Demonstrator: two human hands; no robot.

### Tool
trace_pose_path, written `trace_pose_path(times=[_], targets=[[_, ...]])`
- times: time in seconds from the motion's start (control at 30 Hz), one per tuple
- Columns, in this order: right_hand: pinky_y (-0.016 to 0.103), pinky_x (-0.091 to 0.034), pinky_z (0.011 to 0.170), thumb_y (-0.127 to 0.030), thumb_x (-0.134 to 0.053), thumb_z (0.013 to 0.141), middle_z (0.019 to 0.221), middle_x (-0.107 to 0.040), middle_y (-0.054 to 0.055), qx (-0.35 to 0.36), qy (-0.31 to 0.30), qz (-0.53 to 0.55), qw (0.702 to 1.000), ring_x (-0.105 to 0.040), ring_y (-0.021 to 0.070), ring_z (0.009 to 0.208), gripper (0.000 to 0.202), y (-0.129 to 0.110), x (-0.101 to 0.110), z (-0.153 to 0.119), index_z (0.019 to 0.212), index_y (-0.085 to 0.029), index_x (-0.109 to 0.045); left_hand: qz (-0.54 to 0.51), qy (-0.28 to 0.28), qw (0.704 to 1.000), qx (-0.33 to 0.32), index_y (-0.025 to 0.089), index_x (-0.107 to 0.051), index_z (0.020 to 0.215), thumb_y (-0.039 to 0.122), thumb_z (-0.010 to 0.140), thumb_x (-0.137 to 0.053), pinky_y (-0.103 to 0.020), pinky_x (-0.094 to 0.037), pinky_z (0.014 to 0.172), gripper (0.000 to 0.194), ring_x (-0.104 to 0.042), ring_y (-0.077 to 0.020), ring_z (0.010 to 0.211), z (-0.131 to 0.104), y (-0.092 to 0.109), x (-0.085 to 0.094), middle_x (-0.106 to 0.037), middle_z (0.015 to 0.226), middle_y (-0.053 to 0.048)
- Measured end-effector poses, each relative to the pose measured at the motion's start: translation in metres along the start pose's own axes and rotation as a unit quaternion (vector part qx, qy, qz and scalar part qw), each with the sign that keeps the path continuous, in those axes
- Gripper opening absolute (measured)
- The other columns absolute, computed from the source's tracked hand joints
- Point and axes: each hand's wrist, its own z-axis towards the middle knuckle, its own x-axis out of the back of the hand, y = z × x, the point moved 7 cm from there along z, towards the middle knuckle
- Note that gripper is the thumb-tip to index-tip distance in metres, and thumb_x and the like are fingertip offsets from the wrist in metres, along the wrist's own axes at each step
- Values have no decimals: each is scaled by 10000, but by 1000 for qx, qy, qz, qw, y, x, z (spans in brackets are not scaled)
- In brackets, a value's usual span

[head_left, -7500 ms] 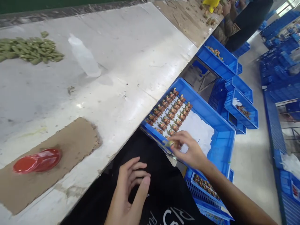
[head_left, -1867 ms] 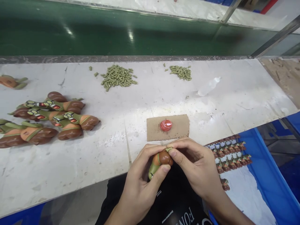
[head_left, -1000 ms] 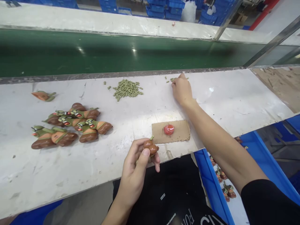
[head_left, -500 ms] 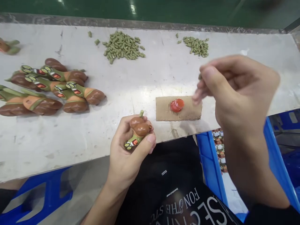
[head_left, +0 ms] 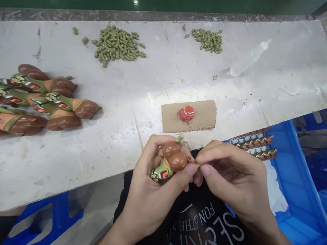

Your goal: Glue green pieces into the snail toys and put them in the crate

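My left hand (head_left: 158,194) is wrapped round a brown and green toy figure (head_left: 176,156) with yellow-rimmed eyes and a red mouth. One small green peg (head_left: 179,137) sticks out of the figure's far side. Between the thumb and forefinger of my right hand (head_left: 230,177) is another small green piece (head_left: 198,165), pressed close against the figure's right side; whether it touches or sits in the figure I cannot tell. Beyond both hands, a small red pot (head_left: 187,113) of glossy red stuff stands on a cardboard strip (head_left: 204,115).
Several like figures (head_left: 61,109) lie heaped at the left of the table. Two piles of green pegs, a larger one (head_left: 117,44) and a smaller one (head_left: 209,41), lie at the back. A translucent bottle (head_left: 247,61) lies at right. Below stands a blue crate (head_left: 293,177) holding rows of figures.
My right hand has come down and left, bringing its green piece to the figure. My left hand has shifted slightly right with the figure. The view has moved, and the bottle now shows.
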Motion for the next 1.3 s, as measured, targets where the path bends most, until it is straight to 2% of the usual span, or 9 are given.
trace_pose_path(times=[0.13, 0.27, 0.37, 0.47, 0.57, 0.67, 0.83, 1.17, 1.3], targets=[[259, -714, 589, -132, -864, 1044, 800, -833, -3, -72, 6, 51, 996, -814, 179, 630, 180, 13, 4, -1, 1124, -286, -911, 18, 21, 1000, -8, 257, -699, 1030, 187, 975, -962, -211, -630, 574, 278, -720, -110, 606, 4, 0, -2, -814, 885, 38], [304, -723, 580, -187, -877, 1062, 767, -819, -1, -82, -6, 33, 996, -812, 203, 623, 103, 14, 9, 4, 1059, -280, -918, 66, 54, 996, -27, 276, -723, 1075, 203, 985, -949, -245, -622, 623, 254, -713, -136, 679, -1, -2, 6, -804, 941, 17], [338, -728, 634, -156, -857, 1071, 859, -834, -1, 1, 49, -85, 995, -809, 207, 699, 186, -3, 24, 18, 1092, -329, -923, 69, 39, 996, -41, 301, -776, 1212, 350, 1050, -908, -268, -639, 771, 215, -726, -172, 864, -4, -5, 12, -778, 1078, -18], [413, -707, 698, -147, -844, 1069, 1018, -841, 20, 116, 96, -232, 961, -800, 245, 822, 232, -25, 34, 37, 1094, -364, -919, 32, 11, 999, -26, 316, -782, 1230, 421, 1128, -803, -271, -615, 834, 148, -704, -175, 926, -4, -8, 14, -749, 1147, -22], [471, -690, 810, -156, -806, 1093, 1106, -837, 42, 178, 74, -324, 926, -796, 297, 969, 232, -33, 29, 54, 1090, -364, -908, 14, 14, 1000, -21, 326, -780, 1202, 373, 1146, -785, -266, -607, 822, 73, -722, -173, 936, -3, -7, 15, -754, 1152, -15], [448, -660, 817, -123, -750, 1110, 1084, -831, 53, 211, 54, -381, 899, -780, 293, 983, 254, -35, 22, 64, 1084, -329, -896, 24, 17, 999, -25, 324, -801, 1228, 385, 1142, -800, -254, -624, 858, 105, -746, -173, 968, -5, -7, 15, -767, 1133, -20], [448, -642, 826, -52, -695, 1091, 1036, -827, 51, 215, 18, -421, 881, -777, 296, 955, 325, -31, 11, 72, 1027, -318, -870, 59, 30, 997, -30, 339, -833, 1207, 378, 1110, -853, -245, -653, 939, 107, -788, -170, 999, -9, -8, 19, -813, 1104, -9], [476, -674, 802, -93, -707, 1093, 1028, -830, 50, 216, 31, -417, 882, -781, 306, 943, 302, -33, 12, 71, 1016, -338, -866, 53, 32, 997, -51, 306, -860, 1166, 377, 1099, -866, -239, -660, 925, 98, -805, -169, 963, 1, -5, 16, -843, 1040, -8], [427, -704, 749, -144, -793, 1092, 1048, -849, 31, 162, 82, -318, 931, -809, 265, 902, 217, -33, 18, 60, 1051, -336, -885, 62, 43, 995, -62, 310, -853, 1159, 364, 1057, -916, -235, -665, 927, 132, -820, -166, 984, 8, -1, 16, -852, 1066, 1]])
